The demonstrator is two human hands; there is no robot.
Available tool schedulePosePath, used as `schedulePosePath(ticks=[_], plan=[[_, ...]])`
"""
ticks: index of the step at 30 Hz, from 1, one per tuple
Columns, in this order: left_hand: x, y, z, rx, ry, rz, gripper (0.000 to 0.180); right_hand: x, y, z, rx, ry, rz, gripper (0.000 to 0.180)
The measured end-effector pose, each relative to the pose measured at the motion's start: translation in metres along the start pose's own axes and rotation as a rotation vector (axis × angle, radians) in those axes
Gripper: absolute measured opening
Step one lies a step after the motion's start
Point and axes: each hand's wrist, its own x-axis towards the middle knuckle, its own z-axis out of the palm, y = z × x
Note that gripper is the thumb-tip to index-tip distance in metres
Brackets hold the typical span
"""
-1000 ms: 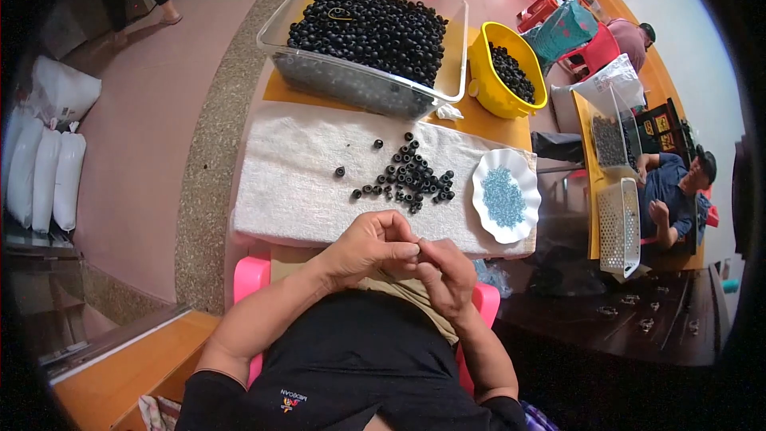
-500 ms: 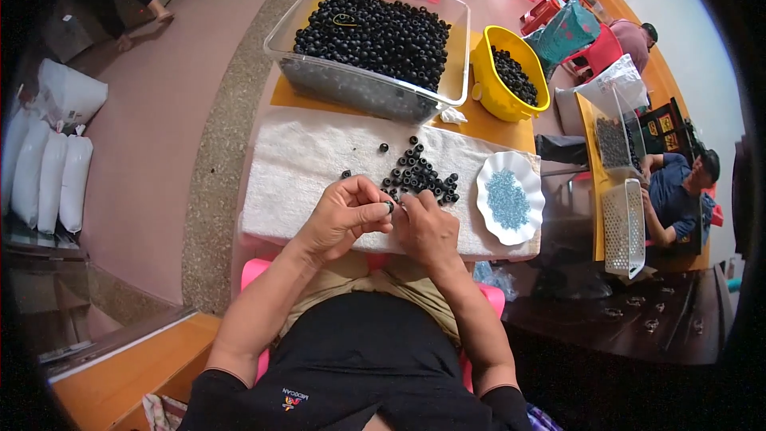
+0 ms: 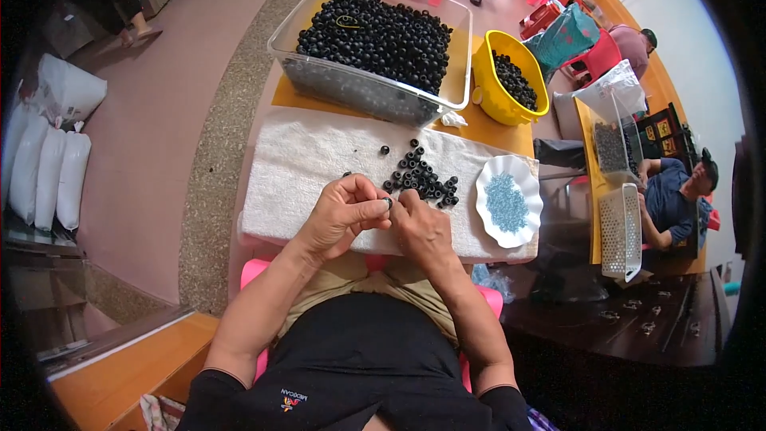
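Observation:
My left hand (image 3: 341, 214) pinches a small black ring-like part (image 3: 388, 203) between thumb and fingertips, above the white towel (image 3: 299, 156). Close beside it, my right hand (image 3: 423, 227) has its fingers bent together at the part; whatever is in them is hidden. A loose pile of similar hollow black parts (image 3: 419, 175) lies on the towel just beyond my hands, and one black part (image 3: 384, 150) sits apart from it. To the right, a white scalloped plate (image 3: 531, 231) holds many tiny pale blue pieces (image 3: 507, 201).
Behind the towel stands a large clear bin (image 3: 359, 100) full of black parts. Beside it is a yellow basin (image 3: 511, 112) with more. At right, a co-worker (image 3: 670, 199) sits near a white perforated basket (image 3: 621, 231). White sacks (image 3: 60, 175) stand at far left.
My right hand has shifted slightly left and up against the left hand's part. The left hand keeps its pinch. In the background, a standing person's legs have moved.

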Motion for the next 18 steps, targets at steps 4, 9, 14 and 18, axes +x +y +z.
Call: schedulePosePath(ticks=[4,9,14,18], plan=[[0.0017,-0.0011,-0.0009,0.030,0.015,0.015,0.014,-0.0006,0.0036,0.0005,0.014,0.046,-0.102,0.006],[0.0023,-0.0005,-0.0015,0.041,0.022,0.033,0.013,0.0025,0.0017,-0.0051,0.056,-0.040,-0.164,0.008],[0.0036,-0.0029,-0.0041,0.066,0.030,0.048,0.013,-0.0004,0.0065,-0.0019,0.148,-0.056,-0.129,0.008],[0.0028,-0.0022,-0.0031,0.075,0.029,0.043,0.013,-0.0017,0.0078,-0.0077,0.198,-0.106,-0.114,0.008]])
